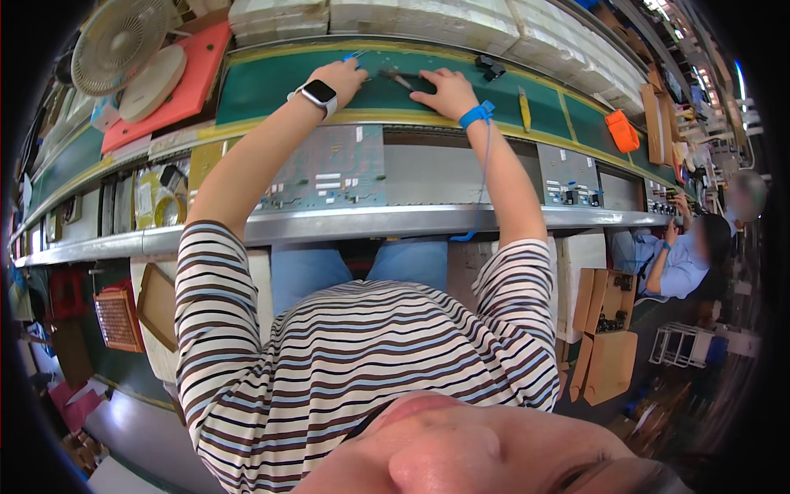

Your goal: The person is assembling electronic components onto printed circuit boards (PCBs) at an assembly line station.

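Note:
My left hand, with a watch on its wrist, is over the green mat at the far side of the bench. Its fingers are curled, and a small blue piece shows at the fingertips; its kind is unclear. To the right, my right hand has thumb and fingers around the dark end of a slim hand tool. The tool points left; its exact kind is too small to tell. A blue wrist strap with a cord circles my right wrist. Small scraps lie between the hands.
Nearer me, a circuit board and a smaller board lie on the rail line. Black parts, a yellow cutter knife and an orange item sit rightward. A fan stands far left. A co-worker sits at right.

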### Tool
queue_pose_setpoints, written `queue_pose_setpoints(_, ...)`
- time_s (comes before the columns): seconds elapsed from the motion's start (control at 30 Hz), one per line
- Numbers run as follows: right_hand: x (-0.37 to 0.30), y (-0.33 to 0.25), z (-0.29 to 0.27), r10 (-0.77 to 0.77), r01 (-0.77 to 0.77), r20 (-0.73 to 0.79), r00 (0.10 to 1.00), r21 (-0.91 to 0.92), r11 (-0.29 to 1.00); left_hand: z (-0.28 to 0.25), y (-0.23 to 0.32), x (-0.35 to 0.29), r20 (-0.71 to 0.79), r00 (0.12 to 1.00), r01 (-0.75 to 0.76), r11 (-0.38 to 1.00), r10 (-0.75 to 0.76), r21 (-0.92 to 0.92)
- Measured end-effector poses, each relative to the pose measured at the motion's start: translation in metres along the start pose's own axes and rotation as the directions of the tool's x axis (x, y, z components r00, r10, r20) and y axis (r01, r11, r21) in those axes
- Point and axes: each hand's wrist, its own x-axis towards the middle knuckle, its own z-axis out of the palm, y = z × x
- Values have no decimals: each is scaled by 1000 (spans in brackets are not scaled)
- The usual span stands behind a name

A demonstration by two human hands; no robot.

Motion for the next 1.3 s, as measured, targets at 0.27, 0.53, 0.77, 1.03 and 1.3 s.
queue_pose_setpoints(0.27,-6,-2,-11,107,-73,-208,972,167,983,-9,-4,44,453,890,-20,987,-56,160)
queue_pose_setpoints(0.53,-29,-40,-34,208,-296,267,941,947,126,-26,-19,37,341,873,482,730,-349,-486)
queue_pose_setpoints(0.77,-37,-55,-9,139,-392,372,918,907,156,-2,-7,45,333,762,286,-174,-555,-942)
queue_pose_setpoints(1.03,-38,-58,-21,185,-410,369,911,859,307,-8,22,44,391,779,271,-299,-491,-915)
queue_pose_setpoints(1.3,-38,-54,-24,187,-397,352,917,850,346,-8,29,44,412,806,306,-296,-426,-905)
